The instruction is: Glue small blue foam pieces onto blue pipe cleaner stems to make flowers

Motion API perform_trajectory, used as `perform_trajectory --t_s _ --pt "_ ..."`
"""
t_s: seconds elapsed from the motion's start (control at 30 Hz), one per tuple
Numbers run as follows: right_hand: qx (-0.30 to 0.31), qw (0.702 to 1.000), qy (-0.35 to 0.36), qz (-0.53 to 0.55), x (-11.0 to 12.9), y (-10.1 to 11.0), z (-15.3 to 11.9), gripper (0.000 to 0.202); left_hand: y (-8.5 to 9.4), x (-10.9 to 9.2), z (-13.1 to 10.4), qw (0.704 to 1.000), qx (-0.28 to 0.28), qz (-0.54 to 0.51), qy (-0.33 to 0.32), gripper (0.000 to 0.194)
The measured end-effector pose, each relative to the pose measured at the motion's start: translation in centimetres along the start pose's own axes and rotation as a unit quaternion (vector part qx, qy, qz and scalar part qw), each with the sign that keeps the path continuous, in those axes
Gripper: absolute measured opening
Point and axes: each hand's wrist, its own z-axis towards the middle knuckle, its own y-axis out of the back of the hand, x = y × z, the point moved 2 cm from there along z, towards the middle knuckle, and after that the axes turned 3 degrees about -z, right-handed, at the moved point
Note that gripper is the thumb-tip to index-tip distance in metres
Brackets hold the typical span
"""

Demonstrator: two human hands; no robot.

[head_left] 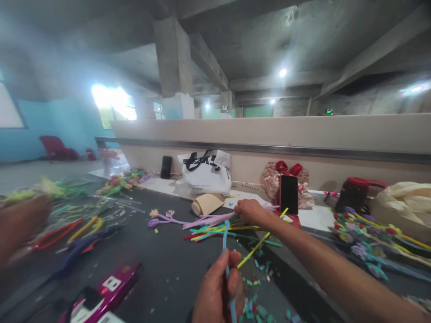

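Note:
My left hand (218,287) is closed around a light blue pipe cleaner (225,237) that stands nearly upright, its top slightly bent. Farther forward, my right hand (251,211) rests with curled fingers on a loose pile of pipe cleaners (208,232) in lilac, red, green and yellow. Its fingertips touch the lilac ones; what they pinch is hidden. A yellow-green pipe cleaner (254,250) slants beneath my right forearm. To the left of the pile lie lilac stems with small curled heads (164,218).
Another person's blurred hand (25,224) is at far left, near orange-handled scissors (57,234). A purple device (114,287) lies front left. Cut scraps (256,309) dot the front. Behind stand a white bag (205,172), a phone (288,194) and a dark jar (352,194); pipe-cleaner flowers (360,233) lie right.

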Motion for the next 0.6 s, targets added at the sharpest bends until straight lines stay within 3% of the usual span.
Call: perform_trajectory --t_s 0.33,0.47,0.6 --pt "0.029 0.996 0.076 0.029 2.2 -0.2 -7.8 0.017 0.3 0.3 0.1 1.000 0.007 0.010 -0.004 0.032" --pt "0.055 0.994 0.075 0.050 1.4 0.1 -8.2 0.013 0.1 0.2 0.1 1.000 0.009 -0.004 0.006 0.031" --pt "0.059 0.997 0.029 0.039 1.1 0.6 -6.5 0.019 0.4 0.4 0.3 0.999 0.036 -0.010 0.018 0.031"
